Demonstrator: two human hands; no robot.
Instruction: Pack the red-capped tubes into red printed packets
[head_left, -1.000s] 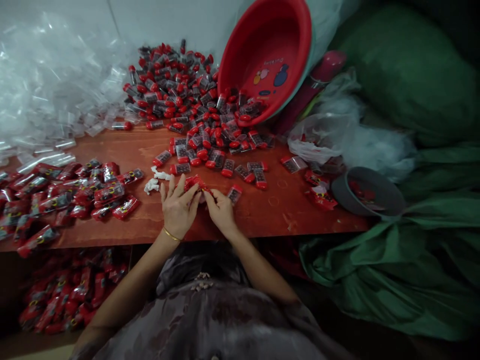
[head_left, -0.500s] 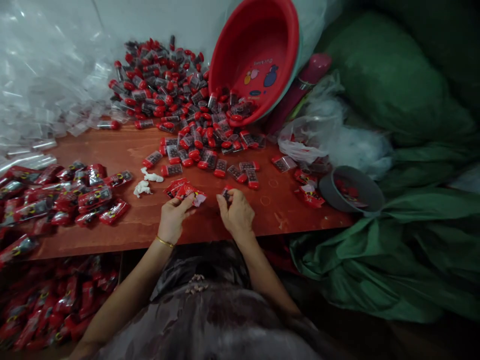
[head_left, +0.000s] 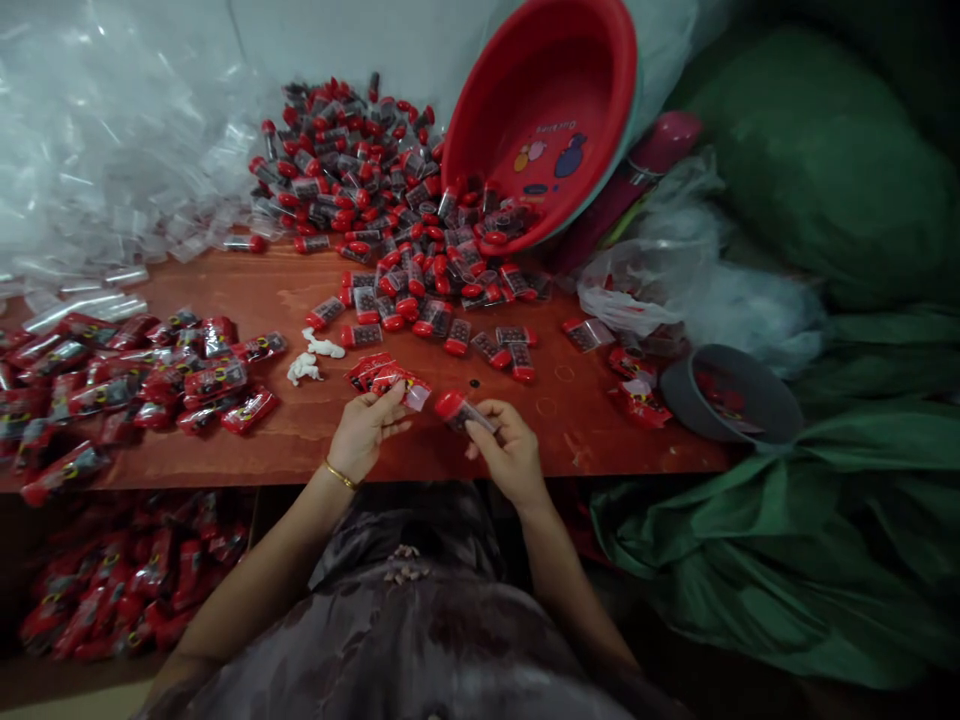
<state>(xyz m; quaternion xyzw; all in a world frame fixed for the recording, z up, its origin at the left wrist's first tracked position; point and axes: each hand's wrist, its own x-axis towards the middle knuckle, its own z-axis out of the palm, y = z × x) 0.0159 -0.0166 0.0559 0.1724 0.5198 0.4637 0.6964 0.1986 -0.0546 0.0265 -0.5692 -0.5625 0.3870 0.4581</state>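
Near the table's front edge, my left hand (head_left: 366,428) is closed on a few flat red wrappers (head_left: 386,377), thumb on top; the nearest one shows a pale pinkish end. To its right, my right hand (head_left: 510,448) pinches a small clear bottle with a red cap (head_left: 459,410), dark contents inside and the cap pointing left toward the wrappers. A small gap separates bottle and wrappers. Two crumpled white pieces (head_left: 315,355) lie just left of the wrappers. Loose red-capped bottles (head_left: 457,336) lie beyond my hands.
Filled red packets (head_left: 214,378) are heaped at left, with more in a box (head_left: 127,590) below. Clear plastic pieces (head_left: 112,150) pile up behind. A tilted red basin (head_left: 555,90) spills bottles at the back. On the right are a grey bowl (head_left: 675,395) and green cloth (head_left: 750,560).
My right hand has drawn right and slightly down, and the bottle in it now shows clearly, cap to the left. My left hand keeps its wrappers. The whole view has shifted slightly.
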